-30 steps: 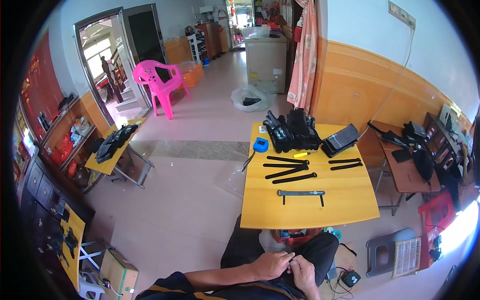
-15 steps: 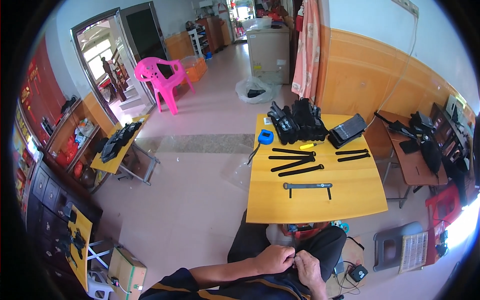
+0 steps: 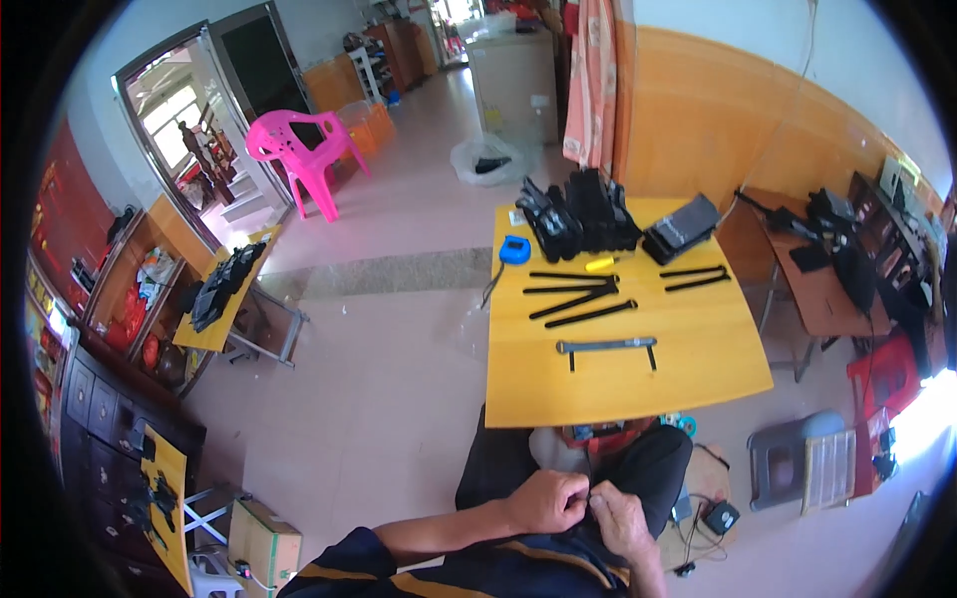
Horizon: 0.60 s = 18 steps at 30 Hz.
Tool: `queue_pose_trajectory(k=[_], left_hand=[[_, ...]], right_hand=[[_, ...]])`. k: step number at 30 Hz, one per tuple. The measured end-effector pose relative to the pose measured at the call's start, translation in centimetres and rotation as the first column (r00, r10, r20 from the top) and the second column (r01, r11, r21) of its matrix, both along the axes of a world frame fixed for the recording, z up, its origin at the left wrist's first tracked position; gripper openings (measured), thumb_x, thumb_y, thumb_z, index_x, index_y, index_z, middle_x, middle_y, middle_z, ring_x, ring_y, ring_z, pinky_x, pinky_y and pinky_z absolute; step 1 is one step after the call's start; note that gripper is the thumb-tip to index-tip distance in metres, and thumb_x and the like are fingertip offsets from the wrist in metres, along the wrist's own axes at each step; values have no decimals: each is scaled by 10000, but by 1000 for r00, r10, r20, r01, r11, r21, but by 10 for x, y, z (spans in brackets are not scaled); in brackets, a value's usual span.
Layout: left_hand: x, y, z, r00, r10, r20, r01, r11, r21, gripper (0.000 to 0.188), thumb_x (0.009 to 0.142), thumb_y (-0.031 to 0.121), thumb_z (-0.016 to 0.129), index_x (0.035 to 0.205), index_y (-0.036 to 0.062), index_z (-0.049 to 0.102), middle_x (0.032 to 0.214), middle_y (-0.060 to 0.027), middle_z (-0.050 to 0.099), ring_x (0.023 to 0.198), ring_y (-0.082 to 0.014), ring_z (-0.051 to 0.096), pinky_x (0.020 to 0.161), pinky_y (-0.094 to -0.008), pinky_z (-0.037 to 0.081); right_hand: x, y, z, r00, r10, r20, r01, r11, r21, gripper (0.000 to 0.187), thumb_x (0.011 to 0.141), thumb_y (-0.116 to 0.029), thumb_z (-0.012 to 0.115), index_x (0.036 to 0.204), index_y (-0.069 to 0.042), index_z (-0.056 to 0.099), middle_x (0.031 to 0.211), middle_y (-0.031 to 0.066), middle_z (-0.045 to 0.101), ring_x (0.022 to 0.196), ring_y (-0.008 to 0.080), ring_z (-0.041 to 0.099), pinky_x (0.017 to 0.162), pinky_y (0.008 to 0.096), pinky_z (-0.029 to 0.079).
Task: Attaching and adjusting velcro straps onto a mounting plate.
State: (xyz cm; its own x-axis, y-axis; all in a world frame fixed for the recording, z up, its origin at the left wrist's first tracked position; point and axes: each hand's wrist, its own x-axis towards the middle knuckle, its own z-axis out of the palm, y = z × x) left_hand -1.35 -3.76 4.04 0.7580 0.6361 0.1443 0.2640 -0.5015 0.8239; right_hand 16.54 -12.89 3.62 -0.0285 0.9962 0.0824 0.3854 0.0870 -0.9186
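Above my lap, my left hand (image 3: 546, 500) and my right hand (image 3: 620, 518) are close together, both with curled fingers pressed in a pinch. Whatever thin dark thing they grip is mostly hidden by the fingers. Beyond them stands the yellow table (image 3: 518, 384). A grey strap (image 3: 606, 346) with two short black tabs lies across its near part. Several black straps (image 3: 578, 317) with end loops are laid out behind it, and a further pair of black straps (image 3: 695, 277) lies to the right.
At the table's back are black strap bundles (image 3: 598, 219), a dark stack (image 3: 681, 229), a yellow-handled tool (image 3: 600, 265) and a blue tape measure (image 3: 514, 249). A red container (image 3: 628, 439) sits below the front edge. Cables and a black adapter (image 3: 720, 516) lie at right; a pink chair (image 3: 309, 159) stands far left.
The view has shifted, so the table and room appear higher and slightly left. My hands stay together over my lap, with a slightly wider gap between them.
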Motion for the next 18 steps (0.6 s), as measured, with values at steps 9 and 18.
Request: queue_pose_trajectory(k=[9,18], left_hand=[[8,53,6,999,12,-34,-11,1000,16,40,817,8,664,800,2,629,731,-184,668,663,-323,701,594,-368,527],[16,48,-1,995,-54,-82,41,987,-152,41,817,0,678,818,-10,639,695,-153,673,609,-213,678,581,-314,508]], right_hand=[[10,49,-12,997,65,34,-67,995,74,92,1035,-88,486,1018,-1,513,747,195,555,702,435,578,628,465,454],[11,33,-15,981,-10,-194,-21,987,-159,158,1068,-128,443,980,-10,503,705,119,590,648,273,621,627,383,495]])
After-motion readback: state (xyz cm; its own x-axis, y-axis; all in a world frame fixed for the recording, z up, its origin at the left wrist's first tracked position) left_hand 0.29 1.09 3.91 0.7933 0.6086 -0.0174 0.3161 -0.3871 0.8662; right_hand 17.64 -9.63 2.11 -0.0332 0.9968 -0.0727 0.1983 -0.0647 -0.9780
